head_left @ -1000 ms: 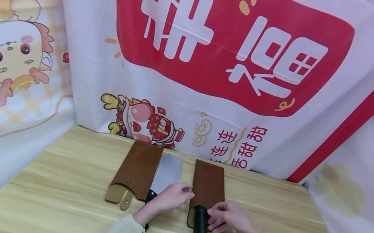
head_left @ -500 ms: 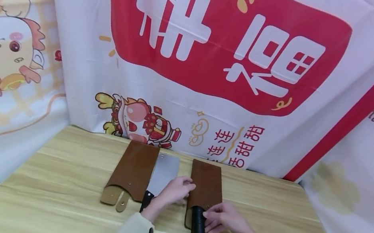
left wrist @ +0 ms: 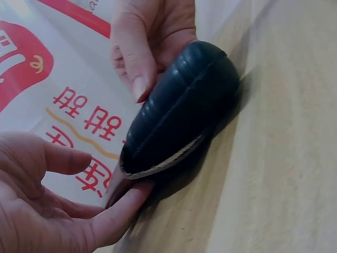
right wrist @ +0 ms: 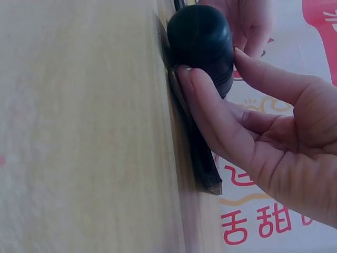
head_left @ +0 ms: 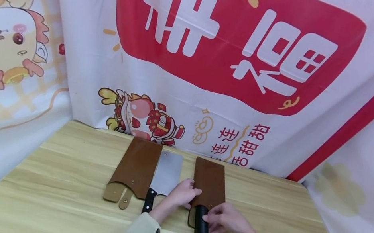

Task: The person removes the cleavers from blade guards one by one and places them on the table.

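A brown leather sheath [head_left: 209,180] lies flat at right of centre, with a black handle [head_left: 202,223] sticking out of its near end. My right hand [head_left: 230,223] pinches this handle from the right; in the right wrist view, the thumb and fingers of my right hand [right wrist: 274,132] lie on either side of the black handle [right wrist: 202,39]. At the sheath's left edge is my left hand [head_left: 180,196], fingers loosely bent. In the left wrist view, a finger of my left hand [left wrist: 58,205] touches the edge beneath the black handle [left wrist: 179,105], its thumb held apart.
Left of my left hand lies a bare cleaver blade [head_left: 167,172] with a riveted black handle [head_left: 149,200]. Beside it is another brown sheath [head_left: 138,163] with a tan flap and strap. Printed cloth [head_left: 83,56] hangs behind the wooden table [head_left: 36,174].
My left hand has moved right, from over the cleaver to the right sheath's left edge, uncovering more of the cleaver's handle. My right hand stays by the black handle, its thumb further over it.
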### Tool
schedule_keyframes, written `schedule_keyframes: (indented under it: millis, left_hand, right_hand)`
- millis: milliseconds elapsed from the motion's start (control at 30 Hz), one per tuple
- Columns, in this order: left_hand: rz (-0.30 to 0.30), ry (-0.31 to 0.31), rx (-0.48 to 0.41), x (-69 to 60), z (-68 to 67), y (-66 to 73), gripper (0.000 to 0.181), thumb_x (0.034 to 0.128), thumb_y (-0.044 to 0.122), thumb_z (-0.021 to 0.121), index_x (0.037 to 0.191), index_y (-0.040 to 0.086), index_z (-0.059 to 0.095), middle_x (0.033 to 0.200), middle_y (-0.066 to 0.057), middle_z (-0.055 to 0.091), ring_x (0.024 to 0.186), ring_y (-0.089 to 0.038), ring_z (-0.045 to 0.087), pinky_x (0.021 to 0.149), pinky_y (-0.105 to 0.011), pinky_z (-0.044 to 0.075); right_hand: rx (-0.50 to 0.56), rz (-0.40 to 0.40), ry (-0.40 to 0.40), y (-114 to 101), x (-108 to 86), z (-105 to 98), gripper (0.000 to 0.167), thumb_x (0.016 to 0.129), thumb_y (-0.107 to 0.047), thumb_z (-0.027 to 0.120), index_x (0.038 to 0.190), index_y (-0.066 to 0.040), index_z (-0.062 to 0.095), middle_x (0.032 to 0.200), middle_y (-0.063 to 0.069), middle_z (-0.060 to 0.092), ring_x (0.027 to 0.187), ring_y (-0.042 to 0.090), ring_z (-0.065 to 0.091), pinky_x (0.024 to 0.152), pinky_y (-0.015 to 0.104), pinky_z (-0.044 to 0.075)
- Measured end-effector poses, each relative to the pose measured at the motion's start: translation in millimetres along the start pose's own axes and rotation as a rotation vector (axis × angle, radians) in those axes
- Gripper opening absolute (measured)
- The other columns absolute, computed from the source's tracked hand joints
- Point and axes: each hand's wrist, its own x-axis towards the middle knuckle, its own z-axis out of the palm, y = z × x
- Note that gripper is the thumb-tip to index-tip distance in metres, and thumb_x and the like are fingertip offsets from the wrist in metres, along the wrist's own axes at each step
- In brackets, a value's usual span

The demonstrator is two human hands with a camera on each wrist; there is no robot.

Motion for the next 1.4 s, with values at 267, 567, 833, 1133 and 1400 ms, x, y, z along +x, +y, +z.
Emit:
schedule_keyframes:
  millis: [267, 567, 833, 1133, 1400]
  left_hand:
    - [-0.015, 0.029, 0.011, 1.9, 2.7, -2.3, 0.058, 0.0979, 0.011, 0.067, 0.144, -0.015, 0.044, 0.136, -0.033, 0.056, 0.109, -0.038, 0.064, 0.064, -0.041, 0.062]
    - [-0.033, 0.051, -0.075, 4.4, 6.4, 7.5, 0.055, 0.0993, 0.011, 0.065, 0.145, -0.015, 0.047, 0.141, -0.030, 0.055, 0.112, -0.033, 0.064, 0.069, -0.039, 0.062]
    - [-0.042, 0.077, -0.233, 1.6, -4.9, 19.2, 0.057, 0.0994, 0.008, 0.064, 0.146, -0.016, 0.042, 0.137, -0.030, 0.058, 0.104, -0.032, 0.068, 0.074, -0.038, 0.063]
    - [-0.017, 0.108, -0.342, -0.9, -21.2, 36.2, 0.051, 0.1005, 0.012, 0.064, 0.142, -0.013, 0.047, 0.129, -0.025, 0.063, 0.107, -0.033, 0.068, 0.087, -0.041, 0.061]
    - [0.000, 0.137, -0.505, -7.0, -28.2, 47.5, 0.044, 0.1026, 0.011, 0.062, 0.137, -0.014, 0.048, 0.117, -0.023, 0.065, 0.097, -0.023, 0.066, 0.089, -0.037, 0.060]
  right_hand:
    - [-0.140, 0.030, 0.108, -6.3, 0.0, 13.3, 0.027, 0.088, -0.011, 0.082, 0.080, 0.001, 0.060, 0.077, 0.012, 0.068, 0.062, 0.022, 0.071, 0.060, 0.041, 0.064]
    - [-0.227, 0.050, 0.269, -20.0, -2.4, 22.7, 0.023, 0.082, -0.007, 0.079, 0.076, 0.000, 0.057, 0.082, 0.012, 0.067, 0.063, 0.021, 0.069, 0.055, 0.036, 0.062]
    - [-0.346, -0.006, 0.444, -34.8, -5.1, 27.1, 0.022, 0.080, -0.013, 0.080, 0.087, 0.002, 0.067, 0.080, 0.006, 0.064, 0.073, 0.017, 0.058, 0.061, 0.030, 0.051]
    - [-0.352, -0.098, 0.518, -46.9, -6.1, 30.6, 0.028, 0.080, -0.008, 0.080, 0.100, 0.008, 0.071, 0.087, 0.009, 0.071, 0.079, 0.020, 0.065, 0.069, 0.033, 0.058]
    - [-0.317, -0.149, 0.588, -54.8, -11.2, 31.5, 0.030, 0.080, -0.004, 0.079, 0.106, 0.009, 0.072, 0.088, 0.009, 0.073, 0.080, 0.018, 0.066, 0.069, 0.028, 0.057]
